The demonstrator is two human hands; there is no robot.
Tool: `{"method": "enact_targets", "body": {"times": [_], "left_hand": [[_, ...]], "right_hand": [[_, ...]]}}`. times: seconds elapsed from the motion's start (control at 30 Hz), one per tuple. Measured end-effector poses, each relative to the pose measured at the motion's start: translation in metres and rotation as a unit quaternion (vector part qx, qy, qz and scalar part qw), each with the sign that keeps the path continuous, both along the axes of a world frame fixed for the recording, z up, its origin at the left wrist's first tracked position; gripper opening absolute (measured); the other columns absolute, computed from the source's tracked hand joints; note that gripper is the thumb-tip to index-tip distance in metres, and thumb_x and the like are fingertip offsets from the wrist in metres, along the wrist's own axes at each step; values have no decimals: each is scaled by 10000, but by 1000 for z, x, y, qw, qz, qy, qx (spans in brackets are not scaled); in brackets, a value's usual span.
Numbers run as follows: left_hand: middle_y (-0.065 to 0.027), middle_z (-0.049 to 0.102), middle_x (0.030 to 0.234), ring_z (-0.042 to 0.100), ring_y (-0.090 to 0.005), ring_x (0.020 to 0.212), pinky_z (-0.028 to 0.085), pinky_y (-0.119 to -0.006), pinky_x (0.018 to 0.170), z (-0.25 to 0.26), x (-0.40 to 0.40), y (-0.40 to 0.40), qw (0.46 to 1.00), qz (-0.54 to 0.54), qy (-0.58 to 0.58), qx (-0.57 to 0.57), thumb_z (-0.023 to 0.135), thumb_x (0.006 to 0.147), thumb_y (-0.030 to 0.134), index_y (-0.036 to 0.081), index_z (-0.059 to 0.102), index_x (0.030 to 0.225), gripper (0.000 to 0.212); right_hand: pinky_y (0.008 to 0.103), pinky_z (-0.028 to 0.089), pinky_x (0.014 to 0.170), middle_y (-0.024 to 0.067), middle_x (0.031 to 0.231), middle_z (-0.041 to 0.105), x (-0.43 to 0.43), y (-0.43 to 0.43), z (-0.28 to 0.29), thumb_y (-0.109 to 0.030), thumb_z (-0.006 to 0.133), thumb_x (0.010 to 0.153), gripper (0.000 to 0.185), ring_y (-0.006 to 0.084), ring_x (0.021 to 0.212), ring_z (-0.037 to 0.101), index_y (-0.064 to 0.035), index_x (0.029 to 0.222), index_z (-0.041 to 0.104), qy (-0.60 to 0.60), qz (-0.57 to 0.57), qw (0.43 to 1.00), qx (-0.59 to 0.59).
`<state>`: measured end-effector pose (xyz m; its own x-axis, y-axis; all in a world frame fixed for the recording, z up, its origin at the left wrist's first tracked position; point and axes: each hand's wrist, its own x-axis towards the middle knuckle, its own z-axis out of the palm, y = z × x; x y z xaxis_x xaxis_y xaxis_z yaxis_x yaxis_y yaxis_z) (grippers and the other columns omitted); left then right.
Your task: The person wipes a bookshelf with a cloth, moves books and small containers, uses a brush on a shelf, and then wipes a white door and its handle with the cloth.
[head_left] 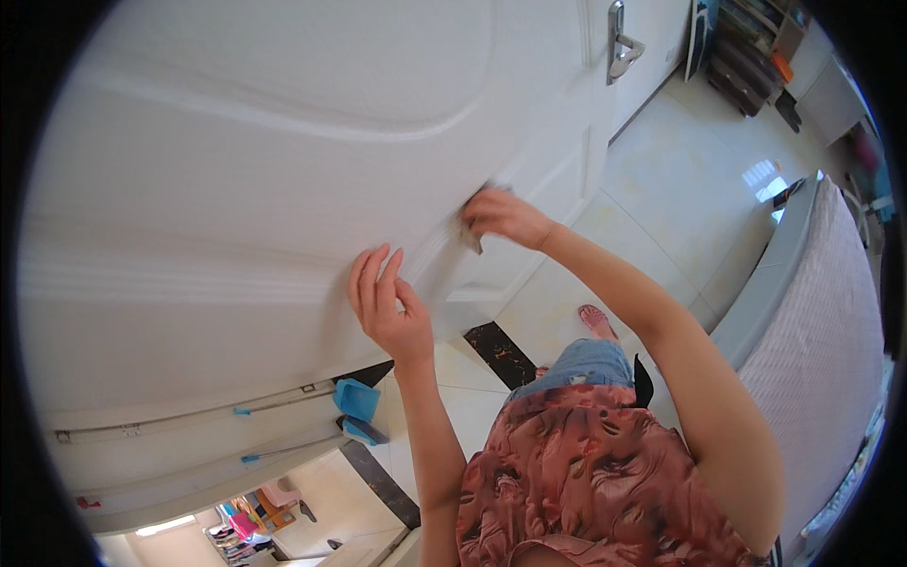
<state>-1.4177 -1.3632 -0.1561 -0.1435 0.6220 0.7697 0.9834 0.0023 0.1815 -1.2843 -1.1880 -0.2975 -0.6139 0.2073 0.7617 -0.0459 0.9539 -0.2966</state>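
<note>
A white panelled door (283, 191) fills the upper left of the head view. My right hand (502, 216) grips a greyish cloth (473, 237) against the door's moulding; the hand is slightly blurred and the cloth is partly hidden behind the fingers. Lower and to the left, my left hand (386, 301) is raised with its fingers apart, its fingertips at or very near the door face, and holds nothing. Whether they touch it is hard to tell. A metal lever handle (622, 53) is mounted near the door's far edge, above my right hand.
A bed with a pale quilted cover (815, 305) stands at the right. Below the door are a blue dustpan (356, 399) and a dark threshold strip (499, 354) on the tiled floor. A dark suitcase (740, 74) lies at the upper right.
</note>
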Motion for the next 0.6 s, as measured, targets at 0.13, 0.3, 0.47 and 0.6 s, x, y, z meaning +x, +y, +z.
{"method": "enact_targets", "body": {"times": [0.13, 0.3, 0.47, 0.6], "left_hand": [[-58, 635, 1082, 536, -261, 1071, 459, -350, 827, -1, 5, 14, 1000, -5, -11, 18, 495, 757, -130, 40, 672, 968, 324], [-54, 633, 1094, 517, -272, 1088, 453, -349, 833, -11, 16, 46, 997, -53, 46, 17, 488, 746, -144, 51, 677, 965, 349], [-47, 632, 1131, 527, -257, 1077, 446, -332, 840, -17, 16, 87, 987, -66, 136, 51, 497, 776, -118, 60, 685, 963, 319], [-19, 658, 1106, 567, -209, 1033, 444, -295, 821, -26, -6, 85, 962, -94, 254, 28, 537, 823, -53, 91, 697, 971, 262]], "right_hand": [[297, 471, 747, 47, 931, 549, -22, -1, -18, 37, 670, 710, 249, 186, 879, 539, -39, 936, 599, 334, -384, 707, -491], [286, 463, 699, 59, 950, 565, -66, -54, 8, 16, 726, 661, 319, 180, 768, 544, -57, 939, 588, 322, -326, 615, -642], [288, 459, 661, 58, 901, 562, -61, -73, 17, 90, 640, 665, 251, 157, 722, 533, -46, 874, 614, 363, -200, 706, -575], [300, 473, 662, 84, 891, 554, -43, -52, 10, 127, 559, 675, 267, 188, 746, 546, -32, 880, 624, 330, -246, 738, -534]]}}
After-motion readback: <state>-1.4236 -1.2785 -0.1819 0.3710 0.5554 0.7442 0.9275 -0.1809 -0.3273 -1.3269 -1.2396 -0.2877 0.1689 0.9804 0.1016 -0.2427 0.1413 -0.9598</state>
